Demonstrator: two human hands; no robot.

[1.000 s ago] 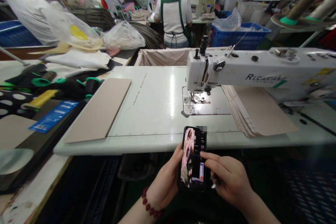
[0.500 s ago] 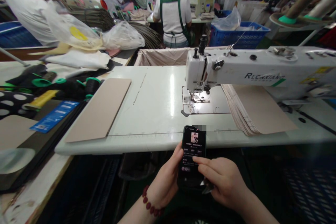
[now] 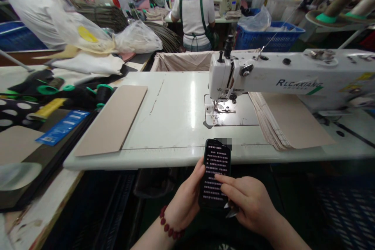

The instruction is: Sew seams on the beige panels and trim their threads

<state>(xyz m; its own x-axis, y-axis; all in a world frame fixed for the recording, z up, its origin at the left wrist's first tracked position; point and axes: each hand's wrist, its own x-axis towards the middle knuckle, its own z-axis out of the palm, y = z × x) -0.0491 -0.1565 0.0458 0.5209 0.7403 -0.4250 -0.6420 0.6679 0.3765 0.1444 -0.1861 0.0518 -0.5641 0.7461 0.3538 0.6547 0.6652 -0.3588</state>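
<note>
A black smartphone [image 3: 216,187] rests in my left hand [image 3: 187,193], with the thumb along its left edge; white text fills its dark screen. The index finger of my right hand [image 3: 249,199] touches the screen. Curled in that hand's other fingers is a pair of thread snips [image 3: 232,211], only its metal tips showing below the phone. Both hands are in front of the table's near edge. Beyond them stands a white sewing machine [image 3: 263,74], its needle area lit and no fabric under the foot.
On the pale sewing table [image 3: 170,117] lie a beige panel [image 3: 113,121] at left and a stack of beige panels [image 3: 293,121] at right. Thread spools [image 3: 104,95] and a blue packet [image 3: 62,127] sit on the left side table. A co-worker [image 3: 193,15] sits ahead, near a blue crate [image 3: 268,37].
The phone's screen has gone from a page with a small picture to a full page of text. Both hands keep nearly the same position; the view shifts slightly.
</note>
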